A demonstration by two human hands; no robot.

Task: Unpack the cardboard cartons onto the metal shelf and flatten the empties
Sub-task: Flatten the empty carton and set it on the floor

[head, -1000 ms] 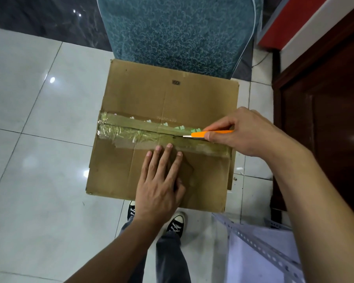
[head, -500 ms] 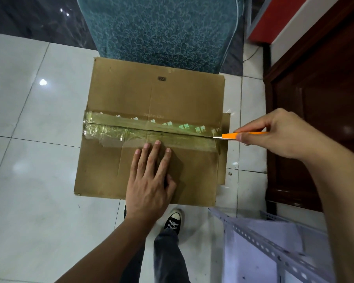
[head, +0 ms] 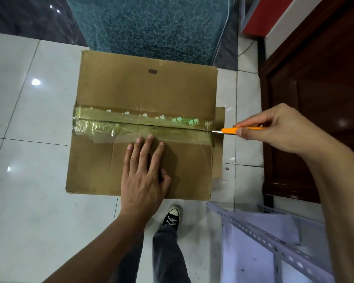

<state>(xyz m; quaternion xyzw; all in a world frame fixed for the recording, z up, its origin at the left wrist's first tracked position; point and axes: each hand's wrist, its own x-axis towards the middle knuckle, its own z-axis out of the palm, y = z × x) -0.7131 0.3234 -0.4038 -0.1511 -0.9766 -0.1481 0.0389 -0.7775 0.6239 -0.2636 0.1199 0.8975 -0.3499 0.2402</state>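
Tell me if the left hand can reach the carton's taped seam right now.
Probably yes: the left hand lies flat on the carton, fingertips just short of the taped seam, nothing between them; the right hand holds the knife off at the right end.

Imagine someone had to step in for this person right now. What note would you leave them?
Left hand: open, pressed flat on the near flap of the carton.
Right hand: pinches an orange knife, blade tip at the right end of the taped seam.
Where: the carton stands on the tiled floor; the metal shelf is at lower right.
Done: a dark slit seems to run the whole seam.
Left: set the knife aside, open the flaps, unpack onto the shelf, flatten the carton. The contents are hidden.
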